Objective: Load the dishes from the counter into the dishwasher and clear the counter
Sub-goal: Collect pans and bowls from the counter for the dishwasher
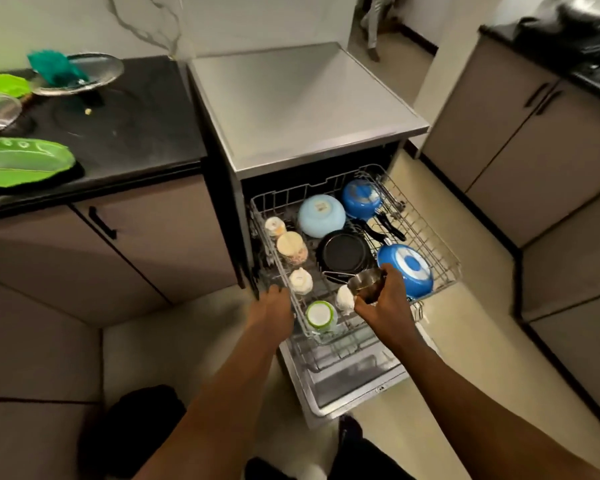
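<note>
1. Our two forearms reach in from the bottom; right hand has its fingers wrapped round a small steel cup, held just over the front of the pulled-out upper rack.
2. Left hand rests at the rack's front-left edge; can't tell how its fingers lie.
3. We reckon we're mid-loading: next move needs a free slot beside the white cup and black pan.
4. Green plates and steel plates still wait on the worktop.

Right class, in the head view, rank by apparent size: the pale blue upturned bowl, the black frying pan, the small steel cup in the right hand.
Pale blue upturned bowl and black frying pan: alike, unranked.
Small steel cup: smallest.
</note>
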The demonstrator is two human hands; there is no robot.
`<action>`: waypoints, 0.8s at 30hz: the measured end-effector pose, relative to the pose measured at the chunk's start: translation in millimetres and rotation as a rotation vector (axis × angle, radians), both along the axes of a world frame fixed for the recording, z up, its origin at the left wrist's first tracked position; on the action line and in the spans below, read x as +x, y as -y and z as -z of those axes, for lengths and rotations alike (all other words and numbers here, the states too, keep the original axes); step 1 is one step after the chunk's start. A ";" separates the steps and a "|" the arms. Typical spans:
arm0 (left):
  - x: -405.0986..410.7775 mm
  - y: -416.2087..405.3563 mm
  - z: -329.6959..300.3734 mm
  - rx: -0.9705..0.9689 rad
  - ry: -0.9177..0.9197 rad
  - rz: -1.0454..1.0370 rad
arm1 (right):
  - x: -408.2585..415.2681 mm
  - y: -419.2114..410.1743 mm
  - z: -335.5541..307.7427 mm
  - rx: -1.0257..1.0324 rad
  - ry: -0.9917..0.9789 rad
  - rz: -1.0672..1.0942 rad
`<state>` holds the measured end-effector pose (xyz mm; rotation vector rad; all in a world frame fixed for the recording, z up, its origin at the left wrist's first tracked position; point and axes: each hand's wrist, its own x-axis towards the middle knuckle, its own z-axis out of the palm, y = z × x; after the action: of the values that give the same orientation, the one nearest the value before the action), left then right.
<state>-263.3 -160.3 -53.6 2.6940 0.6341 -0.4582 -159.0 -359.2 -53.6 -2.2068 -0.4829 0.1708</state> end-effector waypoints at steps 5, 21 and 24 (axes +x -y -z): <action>36.0 55.9 10.2 0.002 -0.003 0.079 | 29.1 56.7 1.7 0.005 -0.007 0.118; 193.3 213.8 89.9 -0.240 -0.171 -0.063 | 260.0 160.7 40.6 -0.024 -0.054 0.236; 204.8 222.6 100.5 -0.272 -0.220 -0.089 | 293.3 154.2 53.8 -0.080 -0.039 0.192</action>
<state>-58.5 -382.9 -154.1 2.3683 0.6926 -0.7653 134.3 -513.4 -107.4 -2.3086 -0.2438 0.1320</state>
